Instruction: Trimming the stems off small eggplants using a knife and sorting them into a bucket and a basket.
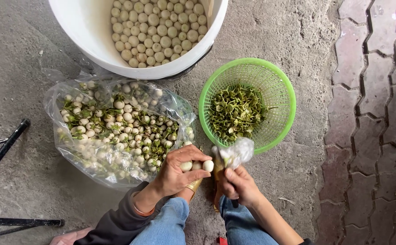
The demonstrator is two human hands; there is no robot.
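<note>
Gripping small white eggplants near the clear bag's right edge, the left hand is closed on them; the right hand clasps a plastic-wrapped knife. Judging by the white bucket of cleaned fruit and green basket of caps, much is done, though the bag remains quite full.

Bucket: white, filled with cream-white round eggplants. Clear plastic bag: same pale eggplants, green caps attached. Basket: bright green mesh, dark olive-green stems inside. Floor: grey concrete; pavers reddish-brown, interlocking pattern. Jeans blue, sleeve dark grey.
</note>
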